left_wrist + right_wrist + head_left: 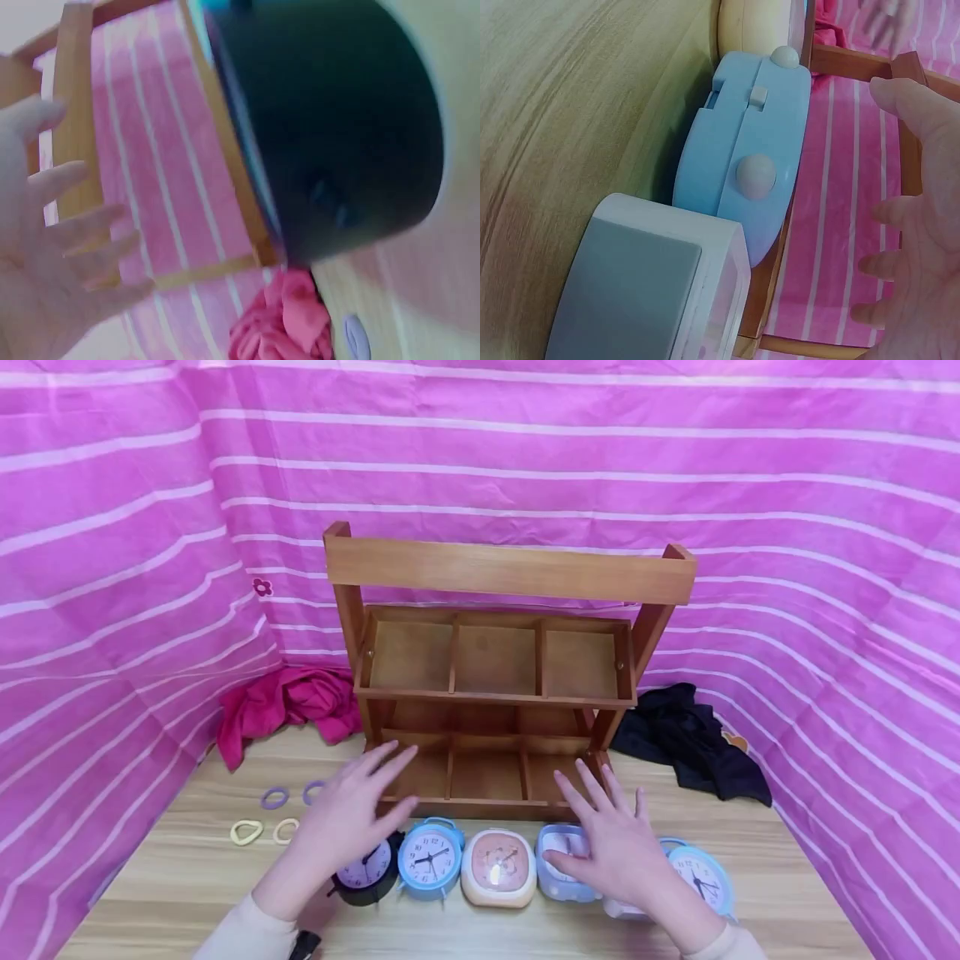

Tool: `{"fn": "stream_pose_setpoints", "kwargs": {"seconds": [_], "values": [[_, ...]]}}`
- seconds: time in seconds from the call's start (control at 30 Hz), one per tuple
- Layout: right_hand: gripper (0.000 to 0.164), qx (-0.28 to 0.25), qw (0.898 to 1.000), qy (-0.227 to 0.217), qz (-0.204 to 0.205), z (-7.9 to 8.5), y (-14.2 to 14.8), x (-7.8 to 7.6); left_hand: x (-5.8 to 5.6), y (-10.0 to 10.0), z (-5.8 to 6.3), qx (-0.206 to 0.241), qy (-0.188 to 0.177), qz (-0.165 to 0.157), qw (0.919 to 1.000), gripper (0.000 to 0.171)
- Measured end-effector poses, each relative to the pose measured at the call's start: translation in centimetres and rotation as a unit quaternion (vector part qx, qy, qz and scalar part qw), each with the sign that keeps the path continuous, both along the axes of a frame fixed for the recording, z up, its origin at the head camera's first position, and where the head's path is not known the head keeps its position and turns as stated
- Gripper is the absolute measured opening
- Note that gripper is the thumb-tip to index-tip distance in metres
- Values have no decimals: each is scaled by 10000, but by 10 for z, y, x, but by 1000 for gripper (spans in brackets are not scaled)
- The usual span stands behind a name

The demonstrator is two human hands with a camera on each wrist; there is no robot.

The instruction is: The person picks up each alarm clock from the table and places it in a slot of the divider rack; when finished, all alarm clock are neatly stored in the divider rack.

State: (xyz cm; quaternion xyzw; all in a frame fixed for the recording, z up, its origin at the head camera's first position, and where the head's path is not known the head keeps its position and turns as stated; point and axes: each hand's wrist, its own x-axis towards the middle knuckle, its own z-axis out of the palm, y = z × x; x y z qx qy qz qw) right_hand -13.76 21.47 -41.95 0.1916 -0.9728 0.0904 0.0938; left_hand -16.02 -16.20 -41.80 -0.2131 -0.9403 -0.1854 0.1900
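Observation:
Above a row of several alarm clocks, my left hand (341,814) hovers with its fingers spread and holds nothing. It overlaps the black round clock (366,892) in the head view; that clock's dark back fills much of the left wrist view. To its right stand a blue twin-bell clock (431,858) and a cream clock with a pink face (499,870). My right hand (618,847), also spread and holding nothing, partly covers a periwinkle clock (558,887). A white clock (649,277) sits beside that one, mostly hidden beneath the hand in the head view. Rightmost is a light blue clock (701,878).
Behind the clocks rises a two-tier wooden shelf (510,564) with divided compartments. Crumpled red cloth (296,702) lies left of it, black cloth (686,739) right. Purple and yellow hair ties (246,832) lie at the left. Pink striped fabric (480,447) encloses the table (172,893).

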Motion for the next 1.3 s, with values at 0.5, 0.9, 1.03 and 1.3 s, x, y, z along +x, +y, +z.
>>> {"fn": "stream_pose_setpoints", "kwargs": {"seconds": [0.5, 0.9, 1.03, 1.3], "values": [[103, -408, 9953, -230, 843, 1, -27, -20, -82, -58, 25, 2767, -647, -120, 9587, 118], [100, -576, 9800, -946, 1655, -8, -94, -51, -132, -57, 26, 3531, -1307, -1301, 9172, 120], [99, -401, 9771, -1120, 1763, -10, -118, -50, -136, -58, 29, 3482, -1345, -1209, 9198, 119], [92, 217, 9728, -990, 2081, -14, -167, -37, -142, -54, 28, 3521, -1243, -1390, 9172, 114]]}}
